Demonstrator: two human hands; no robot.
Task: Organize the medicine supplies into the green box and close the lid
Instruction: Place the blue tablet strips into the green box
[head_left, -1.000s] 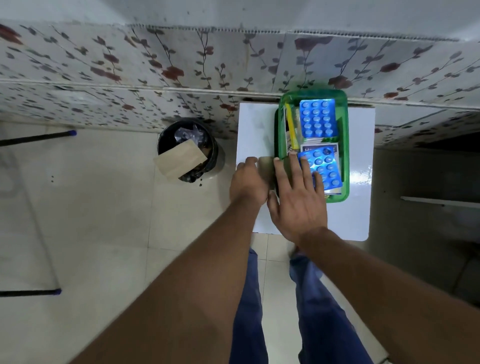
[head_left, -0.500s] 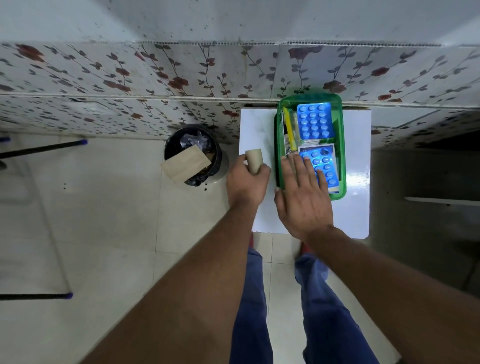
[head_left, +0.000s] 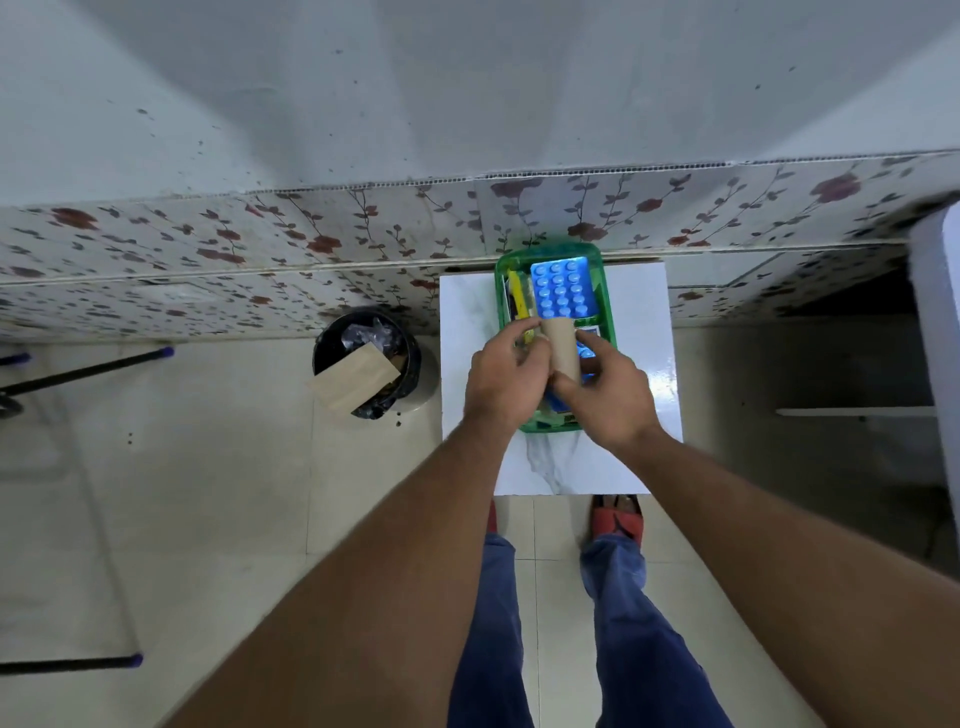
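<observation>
Bin stood on the floor at left, holding a brown packet. Left hand and right hand both had a closed grip on a tan roll, held above the open green box on the white tabletop. Step looked like packing; next move likely calls for lowering the roll in beside the blue blister packs. No lid was visible.

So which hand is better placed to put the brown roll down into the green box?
Probably the left hand: it wraps the brown roll, held above the green box. The right hand only touches the roll's lower end with its fingers.
</observation>
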